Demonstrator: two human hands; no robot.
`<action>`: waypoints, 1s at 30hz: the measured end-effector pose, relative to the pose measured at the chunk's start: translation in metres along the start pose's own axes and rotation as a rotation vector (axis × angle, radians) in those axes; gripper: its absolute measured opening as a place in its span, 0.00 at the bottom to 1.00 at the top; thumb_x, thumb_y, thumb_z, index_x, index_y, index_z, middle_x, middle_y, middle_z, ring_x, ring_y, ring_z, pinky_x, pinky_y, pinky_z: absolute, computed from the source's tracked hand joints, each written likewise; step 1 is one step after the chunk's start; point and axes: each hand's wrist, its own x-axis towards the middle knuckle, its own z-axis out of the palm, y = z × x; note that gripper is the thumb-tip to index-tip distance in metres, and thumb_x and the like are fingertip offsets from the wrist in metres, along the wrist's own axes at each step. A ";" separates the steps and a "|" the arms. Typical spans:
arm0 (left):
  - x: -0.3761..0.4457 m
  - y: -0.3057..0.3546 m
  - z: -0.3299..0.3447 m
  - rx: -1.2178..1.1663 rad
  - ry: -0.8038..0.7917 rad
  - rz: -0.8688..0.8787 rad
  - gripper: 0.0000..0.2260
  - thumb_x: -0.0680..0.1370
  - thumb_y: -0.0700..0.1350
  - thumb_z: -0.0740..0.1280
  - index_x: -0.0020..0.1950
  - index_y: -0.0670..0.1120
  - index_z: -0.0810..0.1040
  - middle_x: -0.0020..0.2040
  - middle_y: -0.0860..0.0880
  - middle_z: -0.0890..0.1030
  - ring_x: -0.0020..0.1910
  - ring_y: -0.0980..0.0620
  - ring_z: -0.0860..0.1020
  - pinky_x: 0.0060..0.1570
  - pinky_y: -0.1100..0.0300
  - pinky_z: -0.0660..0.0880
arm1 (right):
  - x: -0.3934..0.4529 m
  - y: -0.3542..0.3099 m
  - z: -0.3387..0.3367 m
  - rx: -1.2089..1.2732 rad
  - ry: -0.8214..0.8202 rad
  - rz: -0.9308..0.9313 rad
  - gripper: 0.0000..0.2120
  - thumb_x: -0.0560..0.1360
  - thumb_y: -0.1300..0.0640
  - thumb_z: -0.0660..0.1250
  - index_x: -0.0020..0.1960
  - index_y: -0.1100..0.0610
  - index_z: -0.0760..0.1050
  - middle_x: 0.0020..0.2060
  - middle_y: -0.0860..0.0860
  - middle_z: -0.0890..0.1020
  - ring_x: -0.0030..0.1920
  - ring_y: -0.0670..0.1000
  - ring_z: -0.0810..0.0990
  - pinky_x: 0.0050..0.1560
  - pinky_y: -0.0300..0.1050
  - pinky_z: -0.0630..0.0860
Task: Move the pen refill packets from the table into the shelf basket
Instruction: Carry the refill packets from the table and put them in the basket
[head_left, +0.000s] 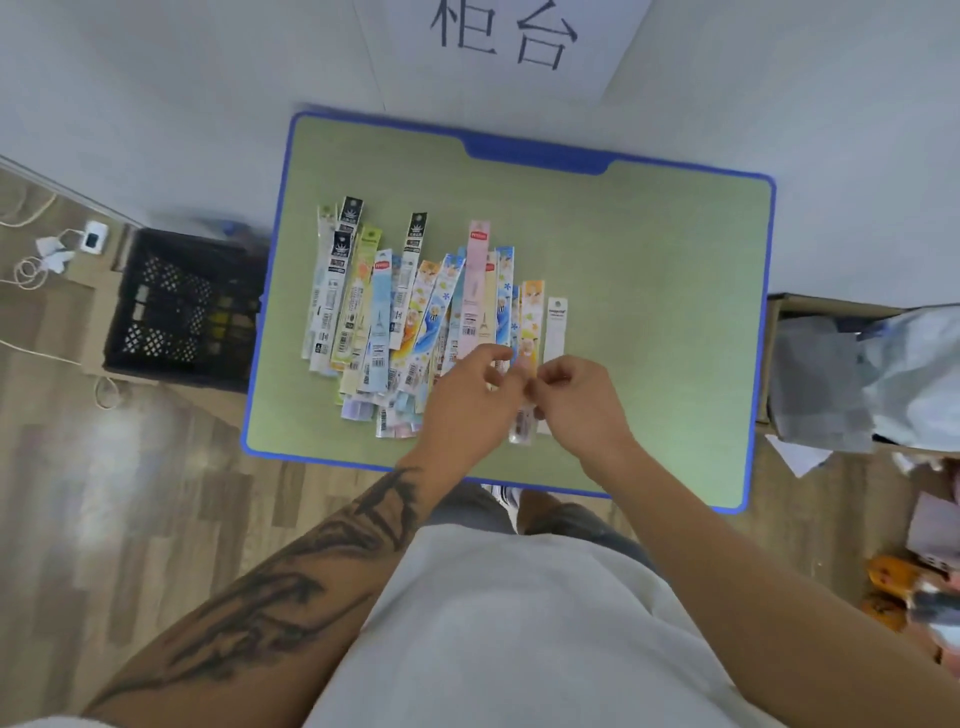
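Observation:
Several long pen refill packets lie fanned side by side on the left and middle of a green table with a blue rim. My left hand and my right hand meet over the right end of the row. Both pinch the orange cartoon packet near its lower part; its clear bottom end pokes out below my hands. A white packet lies just right of it.
A black plastic crate stands on the wooden floor left of the table. Cables and a charger lie at far left. A cardboard box with plastic bags sits right of the table. A paper sign hangs on the wall behind.

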 end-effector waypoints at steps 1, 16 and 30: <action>0.000 0.005 -0.003 -0.204 -0.043 -0.069 0.16 0.83 0.59 0.65 0.60 0.49 0.83 0.48 0.54 0.84 0.46 0.57 0.82 0.53 0.52 0.78 | -0.008 -0.005 -0.001 0.034 -0.037 -0.016 0.07 0.77 0.58 0.73 0.44 0.60 0.79 0.39 0.58 0.85 0.36 0.51 0.81 0.38 0.45 0.76; -0.012 0.002 -0.037 -0.670 -0.090 -0.397 0.06 0.82 0.48 0.70 0.50 0.47 0.83 0.44 0.49 0.87 0.41 0.50 0.84 0.46 0.53 0.80 | 0.040 0.004 0.004 -0.551 0.125 0.123 0.20 0.80 0.45 0.66 0.64 0.58 0.66 0.58 0.56 0.76 0.58 0.63 0.79 0.52 0.55 0.72; 0.003 -0.018 -0.014 -0.579 -0.262 -0.412 0.06 0.83 0.48 0.69 0.53 0.47 0.84 0.39 0.53 0.84 0.37 0.53 0.81 0.42 0.56 0.77 | 0.037 0.032 0.008 -0.260 0.214 0.123 0.05 0.80 0.56 0.64 0.53 0.57 0.74 0.48 0.52 0.79 0.50 0.57 0.77 0.47 0.47 0.70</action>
